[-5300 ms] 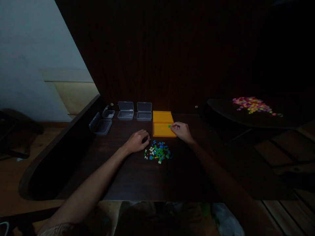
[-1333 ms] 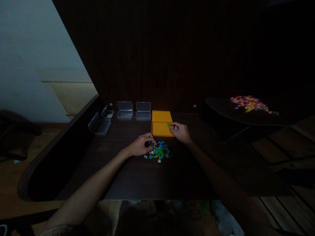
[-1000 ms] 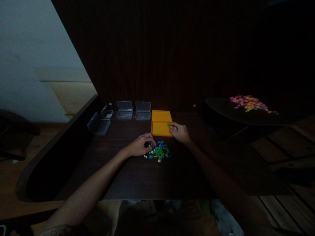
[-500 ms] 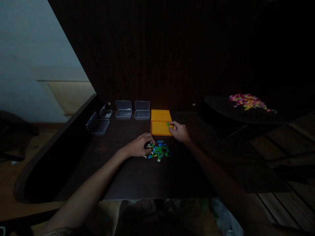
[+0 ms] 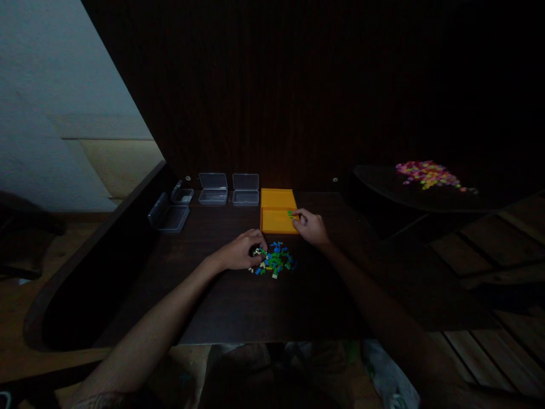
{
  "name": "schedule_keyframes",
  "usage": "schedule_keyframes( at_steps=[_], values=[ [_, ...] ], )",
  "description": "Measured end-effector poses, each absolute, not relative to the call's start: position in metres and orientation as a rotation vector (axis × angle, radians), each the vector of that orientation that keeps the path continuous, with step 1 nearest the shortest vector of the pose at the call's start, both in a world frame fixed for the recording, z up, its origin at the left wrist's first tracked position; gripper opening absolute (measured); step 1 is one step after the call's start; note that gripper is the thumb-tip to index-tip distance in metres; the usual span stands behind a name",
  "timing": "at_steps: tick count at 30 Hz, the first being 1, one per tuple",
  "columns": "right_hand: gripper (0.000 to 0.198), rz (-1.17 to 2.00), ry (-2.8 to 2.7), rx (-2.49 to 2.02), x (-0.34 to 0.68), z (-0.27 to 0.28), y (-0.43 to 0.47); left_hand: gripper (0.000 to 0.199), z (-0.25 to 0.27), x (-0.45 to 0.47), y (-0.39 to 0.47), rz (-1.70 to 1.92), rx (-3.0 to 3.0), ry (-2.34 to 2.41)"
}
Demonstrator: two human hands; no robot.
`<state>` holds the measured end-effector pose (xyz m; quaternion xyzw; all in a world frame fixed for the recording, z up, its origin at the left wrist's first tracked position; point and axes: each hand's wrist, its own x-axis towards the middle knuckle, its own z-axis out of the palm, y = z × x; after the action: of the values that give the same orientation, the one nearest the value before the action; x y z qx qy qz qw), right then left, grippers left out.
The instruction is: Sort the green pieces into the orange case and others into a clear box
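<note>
A loose pile of small toy building bricks (image 5: pixel 276 261), mostly green and blue with some white and yellow, lies on the dark desk. My left hand (image 5: pixel 243 251) rests at the pile's left edge, its fingers curved and parted from the thumb, with a few white bricks showing in the gap. Farther back, an open yellow box (image 5: pixel 272 222) lies with its lid folded away from me. Over the right side of its tray is my right hand (image 5: pixel 311 227), fingertips pinched at a small green brick (image 5: pixel 290 215). Whether that brick touches the tray is too small to tell.
Open clear plastic cases (image 5: pixel 213 196) stand along the back of the desk (image 5: pixel 255 318) and at its left. On a dark shelf (image 5: pixel 374 179) to the right lies a heap of pink, yellow and purple pieces (image 5: pixel 430 175). A raised side panel (image 5: pixel 93 250) bounds the left.
Both hands keep nearly the same places, the left at the pile and the right at the yellow box. The whole view has shifted very slightly.
</note>
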<state>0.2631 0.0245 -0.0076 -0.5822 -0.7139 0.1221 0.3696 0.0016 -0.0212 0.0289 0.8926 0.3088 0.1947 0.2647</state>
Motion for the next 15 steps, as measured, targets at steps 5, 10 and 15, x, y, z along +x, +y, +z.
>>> schedule_keyframes(
  at_steps=[5, 10, 15],
  values=[
    [0.024, 0.251, -1.798, -1.440, 0.264, -0.009, 0.023, 0.008, 0.029, 0.001, -0.020, 0.558, 2.386, 0.816],
    [0.023, -0.016, -1.923, -1.363, 0.253, -0.008, 0.010, 0.006, 0.029, -0.001, -0.017, 0.642, 2.356, 0.809],
    [0.023, -0.159, -2.181, -1.062, 0.228, -0.005, -0.010, 0.007, 0.026, -0.002, -0.013, 0.665, 2.284, 0.807]
  ],
)
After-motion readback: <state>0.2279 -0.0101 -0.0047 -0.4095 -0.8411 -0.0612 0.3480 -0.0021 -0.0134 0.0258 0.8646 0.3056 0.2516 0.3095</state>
